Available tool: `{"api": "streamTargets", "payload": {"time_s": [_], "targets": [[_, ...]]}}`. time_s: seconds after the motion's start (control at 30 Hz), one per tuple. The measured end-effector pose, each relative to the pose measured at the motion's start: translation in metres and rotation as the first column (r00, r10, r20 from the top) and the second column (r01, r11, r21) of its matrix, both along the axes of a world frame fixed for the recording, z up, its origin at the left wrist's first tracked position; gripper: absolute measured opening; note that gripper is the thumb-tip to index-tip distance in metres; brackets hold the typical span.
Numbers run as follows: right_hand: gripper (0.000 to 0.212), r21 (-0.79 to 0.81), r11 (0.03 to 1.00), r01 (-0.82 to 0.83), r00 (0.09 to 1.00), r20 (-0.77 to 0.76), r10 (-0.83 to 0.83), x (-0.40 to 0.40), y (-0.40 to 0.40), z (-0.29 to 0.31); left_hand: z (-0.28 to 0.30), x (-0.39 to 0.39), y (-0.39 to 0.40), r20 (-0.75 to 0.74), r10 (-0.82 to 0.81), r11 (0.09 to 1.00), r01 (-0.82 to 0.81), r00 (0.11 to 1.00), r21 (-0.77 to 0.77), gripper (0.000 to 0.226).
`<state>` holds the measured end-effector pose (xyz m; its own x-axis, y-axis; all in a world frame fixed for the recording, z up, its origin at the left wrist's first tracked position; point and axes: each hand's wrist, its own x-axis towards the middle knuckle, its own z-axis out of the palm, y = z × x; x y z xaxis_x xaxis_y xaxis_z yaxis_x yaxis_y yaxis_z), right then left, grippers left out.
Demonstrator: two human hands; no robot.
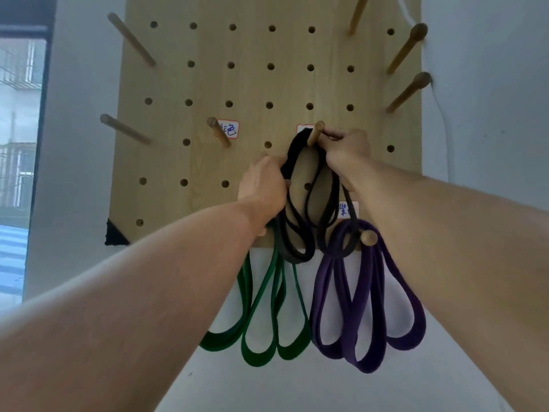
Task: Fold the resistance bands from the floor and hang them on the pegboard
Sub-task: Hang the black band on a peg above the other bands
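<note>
White wall behind the pegboard (178, 84): green band (261, 316) and purple band (368, 307) already hang at six o'clock. Both my hands, left hand (263, 185) and right hand (346, 148), grip the black band (300, 203), looping it over the centre peg (315, 133).

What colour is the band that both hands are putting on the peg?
Black band, seen in the head view.

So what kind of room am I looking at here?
Probably a home or small workout corner, indoors. A wooden pegboard on a plain white wall holds folded green bands and purple bands, and a window at the left faces another building.
</note>
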<state>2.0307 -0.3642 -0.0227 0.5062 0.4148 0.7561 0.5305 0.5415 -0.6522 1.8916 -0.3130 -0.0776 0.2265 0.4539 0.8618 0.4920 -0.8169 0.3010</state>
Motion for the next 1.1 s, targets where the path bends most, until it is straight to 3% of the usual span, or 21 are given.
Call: {"api": "streamTargets", "payload": {"time_s": [0.1,0.23,0.47,0.53,0.67,0.8,0.97,1.1], "targets": [[0.032,-0.035,0.999,-0.040,0.997,0.070,0.043,0.010,-0.008,-0.014,-0.007,0.000,0.001,0.097,-0.139,0.986,0.147,0.985,-0.081,0.033],[0.035,-0.039,0.997,0.068,0.998,-0.004,-0.068,0.017,-0.010,-0.037,-0.014,0.001,-0.003,0.128,-0.148,0.985,0.158,0.981,-0.071,0.026],[0.037,-0.133,0.991,-0.025,1.000,-0.014,0.024,0.010,-0.012,-0.056,-0.018,0.005,-0.019,-0.172,0.134,0.971,-0.095,0.976,0.218,0.030],[0.037,-0.134,0.991,-0.012,0.999,0.043,0.018,0.007,-0.011,-0.056,-0.018,0.003,-0.020,-0.193,0.167,0.965,-0.120,0.967,0.235,0.020],[0.035,-0.173,0.953,0.248,0.935,0.301,-0.189,0.007,-0.016,-0.055,-0.019,0.001,-0.022,-0.239,0.231,0.951,-0.167,0.943,0.261,0.019],[0.039,-0.269,0.931,0.248,0.917,0.374,-0.137,0.004,-0.027,-0.051,-0.021,0.001,-0.024,-0.290,0.312,0.925,-0.220,0.905,0.309,0.022],[0.042,-0.397,0.917,0.025,0.939,0.323,0.114,-0.002,-0.033,-0.055,-0.025,-0.004,-0.029,-0.315,0.270,0.951,-0.199,0.910,0.237,0.032],[0.046,-0.419,0.904,0.084,0.951,0.306,0.054,-0.001,-0.038,-0.053,-0.027,-0.004,-0.027,-0.262,0.031,0.999,-0.023,0.965,0.033,0.051]]}}
